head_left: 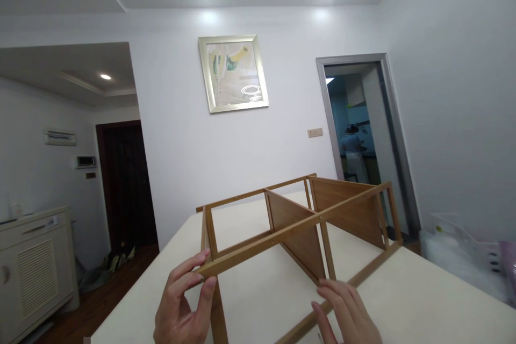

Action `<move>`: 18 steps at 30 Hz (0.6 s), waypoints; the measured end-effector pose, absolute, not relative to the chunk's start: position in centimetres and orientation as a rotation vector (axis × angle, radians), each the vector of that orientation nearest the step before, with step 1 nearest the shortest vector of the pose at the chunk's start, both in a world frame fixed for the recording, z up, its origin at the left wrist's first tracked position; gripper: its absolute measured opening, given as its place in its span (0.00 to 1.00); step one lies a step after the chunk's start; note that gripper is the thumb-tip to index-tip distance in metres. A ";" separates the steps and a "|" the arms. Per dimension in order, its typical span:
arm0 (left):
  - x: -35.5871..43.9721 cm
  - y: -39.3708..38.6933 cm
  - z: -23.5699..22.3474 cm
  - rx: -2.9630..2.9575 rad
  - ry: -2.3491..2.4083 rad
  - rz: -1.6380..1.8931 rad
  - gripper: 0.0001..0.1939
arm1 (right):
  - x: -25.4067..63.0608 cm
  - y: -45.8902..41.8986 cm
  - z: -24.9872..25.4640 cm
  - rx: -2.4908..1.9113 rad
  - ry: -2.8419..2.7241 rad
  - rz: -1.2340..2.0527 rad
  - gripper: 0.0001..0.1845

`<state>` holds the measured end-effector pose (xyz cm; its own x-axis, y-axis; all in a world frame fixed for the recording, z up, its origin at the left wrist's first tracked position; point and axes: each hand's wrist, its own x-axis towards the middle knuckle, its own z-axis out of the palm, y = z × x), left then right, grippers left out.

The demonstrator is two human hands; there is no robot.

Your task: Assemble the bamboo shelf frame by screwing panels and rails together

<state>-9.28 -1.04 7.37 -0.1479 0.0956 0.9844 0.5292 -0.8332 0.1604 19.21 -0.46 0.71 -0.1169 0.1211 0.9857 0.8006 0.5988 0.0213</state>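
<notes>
A brown wooden shelf rack (296,228) lies on its side on a white table, with slatless board shelves set across its frame. My left hand (183,298) is at the near left corner, thumb and fingers bent around the end of the upper rail. A tiny shiny metal piece, like a screw (202,279), shows between the fingertips. Lower right, my right hand (349,314) rests over the lower rail (374,264) beside the middle shelf board (300,236), its fingers curled around the rail. Part of that rail is hidden by the hand.
The white table (423,290) reaches toward the wall. Clear plastic packaging (463,263) is piled at the right. A white cabinet (38,263) and shoes (121,258) are at the left. Another person (353,150) stands beyond the doorway.
</notes>
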 end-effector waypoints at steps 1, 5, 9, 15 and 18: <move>-9.2 -1.1 7.4 -1.816 -0.702 -2.058 0.13 | 18.5 0.0 1.7 -0.792 -1.594 -0.713 0.14; -8.6 -1.2 7.7 -1.758 -0.697 -2.054 0.12 | 16.3 2.5 5.0 -0.794 -1.597 -0.758 0.31; -8.5 -1.3 7.9 -1.734 -0.710 -2.039 0.10 | 16.4 4.0 4.7 -0.836 -1.641 -0.761 0.33; -8.9 -2.0 7.8 -1.754 -0.810 -1.949 0.09 | 16.6 1.9 1.8 -0.829 -1.715 -0.467 0.14; -8.9 -2.1 7.6 -1.794 -0.844 -1.943 0.12 | 15.0 0.8 1.0 -0.698 -1.946 -0.329 0.07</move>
